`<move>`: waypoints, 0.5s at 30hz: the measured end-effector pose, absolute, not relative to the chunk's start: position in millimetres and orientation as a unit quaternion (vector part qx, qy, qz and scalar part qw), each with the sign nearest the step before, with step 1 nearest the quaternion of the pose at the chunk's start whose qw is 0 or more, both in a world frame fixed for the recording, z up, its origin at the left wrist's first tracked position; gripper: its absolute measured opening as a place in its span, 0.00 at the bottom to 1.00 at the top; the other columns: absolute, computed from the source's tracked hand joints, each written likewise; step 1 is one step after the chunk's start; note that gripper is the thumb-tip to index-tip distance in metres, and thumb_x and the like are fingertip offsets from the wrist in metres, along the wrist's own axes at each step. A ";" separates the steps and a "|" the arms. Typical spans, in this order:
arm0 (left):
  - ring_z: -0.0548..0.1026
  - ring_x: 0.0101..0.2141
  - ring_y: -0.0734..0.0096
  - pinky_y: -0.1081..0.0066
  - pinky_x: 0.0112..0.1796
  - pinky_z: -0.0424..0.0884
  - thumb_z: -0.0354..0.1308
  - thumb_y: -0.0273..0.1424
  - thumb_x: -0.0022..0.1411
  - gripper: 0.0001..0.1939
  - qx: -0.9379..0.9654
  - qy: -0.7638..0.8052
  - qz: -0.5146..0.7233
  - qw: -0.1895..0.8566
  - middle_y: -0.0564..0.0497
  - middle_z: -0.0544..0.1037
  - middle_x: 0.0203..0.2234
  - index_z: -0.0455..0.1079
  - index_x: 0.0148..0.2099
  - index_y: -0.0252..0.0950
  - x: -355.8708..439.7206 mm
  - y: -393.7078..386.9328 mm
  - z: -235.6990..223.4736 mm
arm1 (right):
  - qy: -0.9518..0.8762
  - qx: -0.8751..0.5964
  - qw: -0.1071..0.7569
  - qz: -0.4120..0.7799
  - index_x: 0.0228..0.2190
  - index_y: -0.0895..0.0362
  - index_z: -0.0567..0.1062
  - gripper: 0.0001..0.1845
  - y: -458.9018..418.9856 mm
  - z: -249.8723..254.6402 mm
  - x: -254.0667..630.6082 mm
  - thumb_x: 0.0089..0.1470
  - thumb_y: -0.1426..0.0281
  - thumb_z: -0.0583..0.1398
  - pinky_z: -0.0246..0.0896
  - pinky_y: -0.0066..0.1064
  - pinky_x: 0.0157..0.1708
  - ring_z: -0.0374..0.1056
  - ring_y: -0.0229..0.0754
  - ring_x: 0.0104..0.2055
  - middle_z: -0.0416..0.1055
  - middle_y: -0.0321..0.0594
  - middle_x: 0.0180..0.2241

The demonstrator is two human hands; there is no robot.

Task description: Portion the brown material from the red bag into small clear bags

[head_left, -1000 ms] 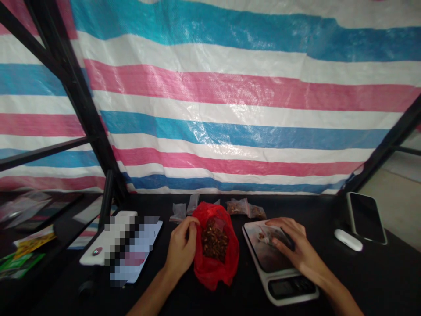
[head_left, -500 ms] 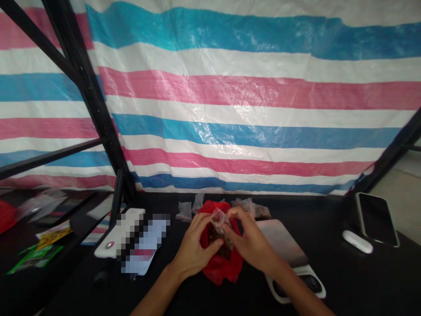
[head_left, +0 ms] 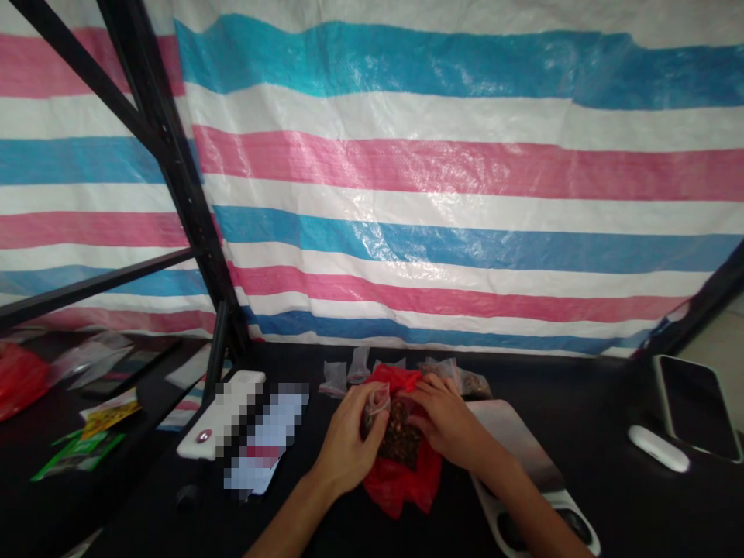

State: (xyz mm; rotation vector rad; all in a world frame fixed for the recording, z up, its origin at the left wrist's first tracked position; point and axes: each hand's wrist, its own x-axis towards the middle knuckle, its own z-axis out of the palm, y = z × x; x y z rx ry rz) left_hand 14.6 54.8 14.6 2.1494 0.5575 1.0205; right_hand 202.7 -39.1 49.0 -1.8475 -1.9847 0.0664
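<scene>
My left hand (head_left: 349,442) is closed around a small clear zip bag (head_left: 380,397), its open end upward and something dark inside its lower part. It hovers over the left side of a red plastic bag (head_left: 407,488). That bag lies open on the black table, with brown dried bits (head_left: 401,442) in it. From the right, my right hand (head_left: 447,422) reaches over the red bag's rim, fingers curled together at the bits; what they pinch is hidden. Under my right forearm sits a white kitchen scale (head_left: 511,442) with nothing seen on its plate.
Filled small bags (head_left: 477,385) and flat clear bags (head_left: 334,378) lie behind the red bag. At left are a white device (head_left: 244,385), a pale pixelated item (head_left: 273,434) and packets (head_left: 81,457). An earbud case (head_left: 658,448) and phone (head_left: 697,407) are at right.
The filled zip bag was lifted off the scale by my right hand and brought over the red bag. Both hands held it; now my left hand has it, and my right hand is at the bits.
</scene>
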 end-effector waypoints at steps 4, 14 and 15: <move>0.76 0.48 0.58 0.58 0.51 0.72 0.53 0.32 0.68 0.13 0.836 0.238 0.387 0.306 0.43 0.78 0.46 0.71 0.53 0.39 15.4 57.5 11.7 | -0.696 -0.651 0.301 0.038 0.45 0.51 0.77 0.13 -46.6 51.4 213.3 0.58 0.73 0.63 0.62 0.49 0.51 0.70 0.52 0.47 0.78 0.42 0.44; 0.74 0.43 0.58 0.60 0.45 0.72 0.57 0.33 0.66 0.08 0.864 0.223 0.363 0.268 0.46 0.77 0.40 0.71 0.47 0.40 18.2 50.7 18.1 | -0.703 -0.590 0.395 0.049 0.55 0.47 0.73 0.20 -52.1 57.2 199.2 0.62 0.70 0.62 0.65 0.46 0.58 0.69 0.49 0.56 0.73 0.43 0.53; 0.74 0.43 0.58 0.60 0.45 0.72 0.58 0.33 0.65 0.08 0.865 0.221 0.361 0.271 0.46 0.77 0.40 0.71 0.46 0.40 18.5 50.4 18.1 | -0.708 -0.588 0.389 0.040 0.56 0.47 0.72 0.21 -51.9 57.1 196.1 0.62 0.71 0.61 0.65 0.45 0.58 0.69 0.49 0.56 0.72 0.43 0.54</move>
